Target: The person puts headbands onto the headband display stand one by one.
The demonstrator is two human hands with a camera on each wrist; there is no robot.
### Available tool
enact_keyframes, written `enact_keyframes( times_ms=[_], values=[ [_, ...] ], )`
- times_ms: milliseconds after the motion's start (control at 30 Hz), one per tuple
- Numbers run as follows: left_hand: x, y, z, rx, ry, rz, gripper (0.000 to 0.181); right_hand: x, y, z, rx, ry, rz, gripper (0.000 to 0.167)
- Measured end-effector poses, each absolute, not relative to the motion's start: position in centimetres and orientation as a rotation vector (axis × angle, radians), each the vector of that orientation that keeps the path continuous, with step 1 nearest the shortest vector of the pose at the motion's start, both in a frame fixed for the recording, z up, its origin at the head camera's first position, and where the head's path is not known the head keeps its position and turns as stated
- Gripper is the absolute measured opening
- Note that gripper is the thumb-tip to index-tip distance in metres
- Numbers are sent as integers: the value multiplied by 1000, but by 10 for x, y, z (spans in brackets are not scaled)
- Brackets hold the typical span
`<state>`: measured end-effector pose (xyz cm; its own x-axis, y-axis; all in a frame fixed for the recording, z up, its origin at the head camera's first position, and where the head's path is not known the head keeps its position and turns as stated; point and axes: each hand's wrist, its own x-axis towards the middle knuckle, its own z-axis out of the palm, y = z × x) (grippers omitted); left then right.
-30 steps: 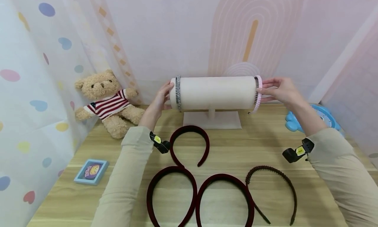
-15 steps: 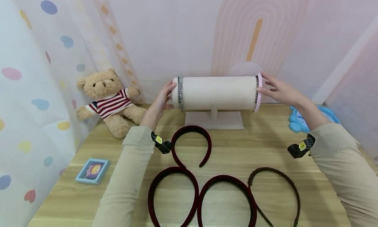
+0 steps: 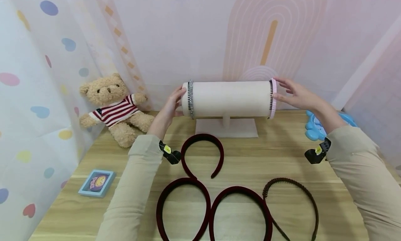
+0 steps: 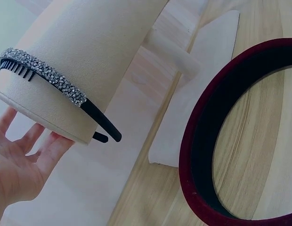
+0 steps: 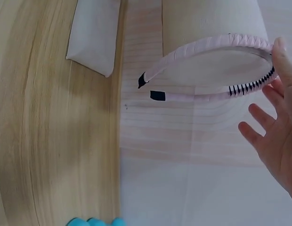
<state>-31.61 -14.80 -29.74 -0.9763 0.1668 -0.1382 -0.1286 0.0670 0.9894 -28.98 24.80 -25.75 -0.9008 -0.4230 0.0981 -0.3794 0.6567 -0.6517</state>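
A cream cylindrical display stand (image 3: 232, 98) stands at the back of the table. A silver glittery headband (image 3: 191, 100) with black comb teeth sits around its left end. My left hand (image 3: 170, 103) rests its fingers against that end, beside the headband; the left wrist view shows the fingers (image 4: 35, 136) fairly straight. Around the right end is a pink wrapped headband (image 3: 273, 101), its two black-tipped ends (image 5: 158, 96) pointing free in the right wrist view. My right hand (image 3: 297, 95) pinches the pink headband between thumb and fingers, while the other fingers spread away from it.
Several dark red padded headbands (image 3: 221, 157) and a thin brown headband (image 3: 314, 206) lie in front of the stand. A teddy bear (image 3: 116, 110) sits at the left, behind a small blue frame (image 3: 82, 191). A blue plastic item (image 3: 311, 134) is partly behind the right forearm.
The pink headband has shifted slightly and now sits straighter on the stand's right end. My right hand's grip has moved higher along it. The left hand stays at the left end.
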Motion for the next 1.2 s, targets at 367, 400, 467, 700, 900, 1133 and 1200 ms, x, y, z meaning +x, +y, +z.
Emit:
enact_keyframes(
  times_ms=[367,400,467,700,900,1133,1200],
  values=[
    [-315,-147,-299,52,2116,2002,60,-300,250,-250,-661,2611,-1137,70],
    [-315,-146,-299,47,2113,2004,60,-301,250,-249,-648,2592,-1136,70],
    [-315,-146,-299,39,2110,2007,60,-303,248,-249,-630,2579,-1126,70],
    [-317,-146,-299,50,2112,2002,61,-301,238,-244,-673,2741,-959,68],
    [-317,-148,-297,33,2106,2023,61,-302,216,-233,-714,2853,-788,70],
    [-318,-151,-297,7,2105,2030,61,-310,193,-235,-779,2905,-720,71],
    [-318,-151,-297,2,2104,2032,61,-312,187,-237,-814,2904,-743,69]
  ],
)
